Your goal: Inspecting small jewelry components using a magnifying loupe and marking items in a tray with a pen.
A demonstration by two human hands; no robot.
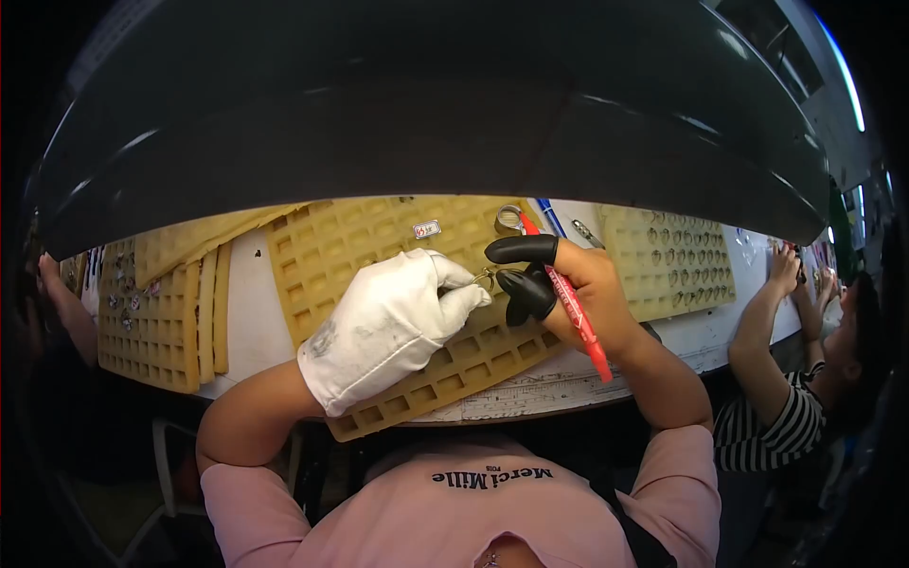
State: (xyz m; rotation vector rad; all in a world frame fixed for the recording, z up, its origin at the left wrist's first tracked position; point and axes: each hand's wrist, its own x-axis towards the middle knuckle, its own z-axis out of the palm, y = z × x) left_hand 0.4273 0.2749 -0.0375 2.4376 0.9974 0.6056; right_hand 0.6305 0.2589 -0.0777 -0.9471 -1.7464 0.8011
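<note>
My left hand (398, 319), in a white fabric glove with dark smudges, pinches a small metal ring (484, 277) between thumb and fingertips. My right hand (579, 284) wears black finger cots on several fingers. It holds a red marker pen (574, 305) slanted across the palm, and its covered fingertips are close to the ring; whether they touch it I cannot tell. Below both hands lies a yellowish tray with square pockets (383, 410). A small label with writing (427, 229) and a round metallic band or roll (509, 219) rest toward its far side.
Stacked pocketed trays (145, 348) stand at left, small items on one. At right a yellowish tray (639, 302) holds rows of rings. A blue pen (551, 216) and a metal tool (586, 233) lie between trays. A dark cover hangs above. Co-workers sit at both sides.
</note>
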